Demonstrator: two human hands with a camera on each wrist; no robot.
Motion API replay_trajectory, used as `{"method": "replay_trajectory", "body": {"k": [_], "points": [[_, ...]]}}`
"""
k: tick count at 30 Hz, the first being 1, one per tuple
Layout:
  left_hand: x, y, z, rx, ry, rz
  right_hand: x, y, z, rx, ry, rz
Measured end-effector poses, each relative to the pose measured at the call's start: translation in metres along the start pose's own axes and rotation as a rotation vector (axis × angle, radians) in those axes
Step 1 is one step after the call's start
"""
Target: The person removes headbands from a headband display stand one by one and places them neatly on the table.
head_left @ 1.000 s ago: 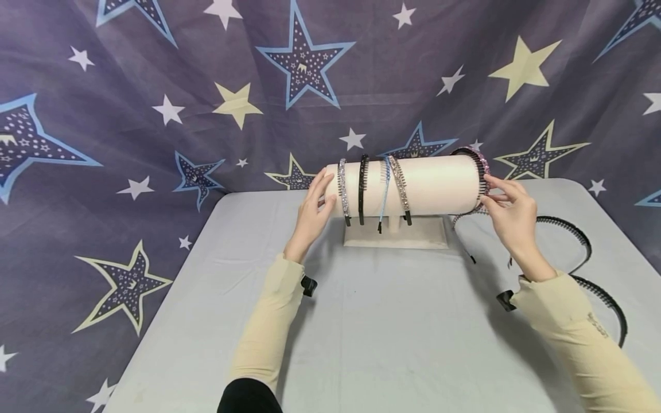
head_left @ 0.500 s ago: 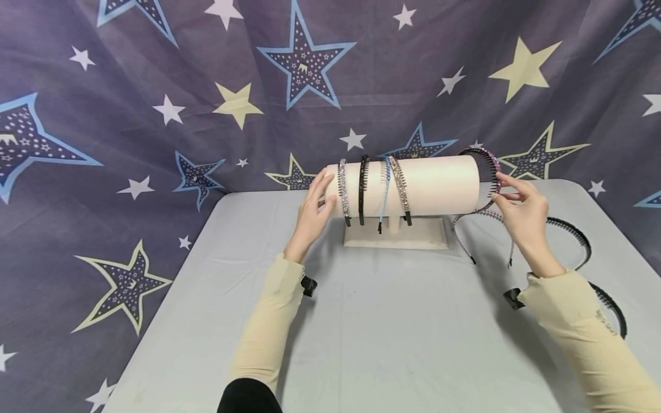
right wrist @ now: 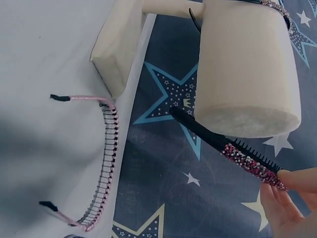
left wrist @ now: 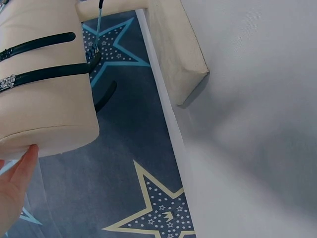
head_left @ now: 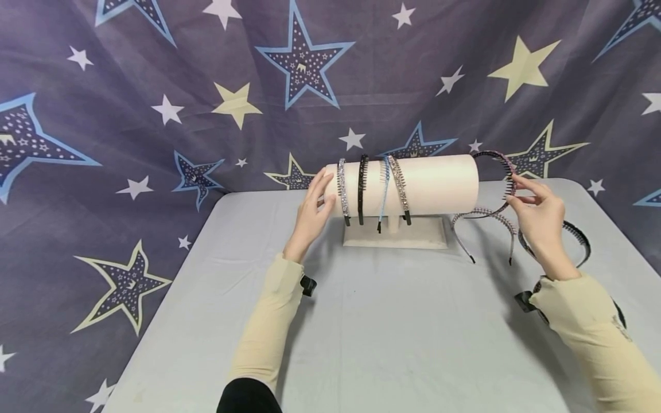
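A padded cream roll stand [head_left: 439, 183] lies horizontally on its base. Around its left half sit a silver glittery headband [head_left: 343, 189], a black headband [head_left: 361, 192], a thin blue headband [head_left: 385, 192] and a rhinestone headband [head_left: 400, 183]. My left hand [head_left: 310, 215] rests on the roll's left end, fingers extended. With thumb and fingers, my right hand [head_left: 539, 221] pinches a toothed black headband with pink stones [right wrist: 252, 166]. That headband is off the roll, apart from its bare right end, as the right wrist view shows.
On the grey-covered table [head_left: 392, 321], a thin pink toothed headband [right wrist: 111, 148] lies right of the stand's base [head_left: 395, 234]. Farther right lies a black headband [head_left: 578, 235]. Another dark band [head_left: 619, 314] is mostly hidden by the right sleeve. Behind hangs a star-patterned cloth [head_left: 196, 69].
My right hand has moved right, carrying the pink-stoned headband from around the roll's right end to beyond it. My left hand has stayed in place.
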State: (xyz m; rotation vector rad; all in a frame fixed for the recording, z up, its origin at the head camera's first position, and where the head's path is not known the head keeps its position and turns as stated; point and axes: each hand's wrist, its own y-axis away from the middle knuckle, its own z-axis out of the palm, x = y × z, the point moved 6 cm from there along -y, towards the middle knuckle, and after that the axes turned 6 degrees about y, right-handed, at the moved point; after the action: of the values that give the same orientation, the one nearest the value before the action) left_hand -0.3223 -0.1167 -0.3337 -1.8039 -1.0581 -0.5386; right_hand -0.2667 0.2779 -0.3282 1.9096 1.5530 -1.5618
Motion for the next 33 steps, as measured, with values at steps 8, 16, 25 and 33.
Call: {"method": "replay_trajectory", "body": {"k": [8, 16, 25, 33], "points": [[0.000, 0.000, -0.001, -0.002, -0.015, 0.007, 0.007, 0.001, -0.009, -0.001, -0.051, 0.030], [0.002, -0.001, -0.001, 0.004, -0.010, 0.017, 0.016, 0.003, -0.022, -0.041, 0.025, 0.069], [0.001, -0.001, -0.001, 0.006, -0.013, 0.018, 0.082, -0.012, -0.026, -0.151, 0.073, 0.056], [0.000, 0.000, -0.001, 0.005, -0.001, 0.016, 0.094, -0.004, -0.027, -0.329, -0.051, 0.026]]}}
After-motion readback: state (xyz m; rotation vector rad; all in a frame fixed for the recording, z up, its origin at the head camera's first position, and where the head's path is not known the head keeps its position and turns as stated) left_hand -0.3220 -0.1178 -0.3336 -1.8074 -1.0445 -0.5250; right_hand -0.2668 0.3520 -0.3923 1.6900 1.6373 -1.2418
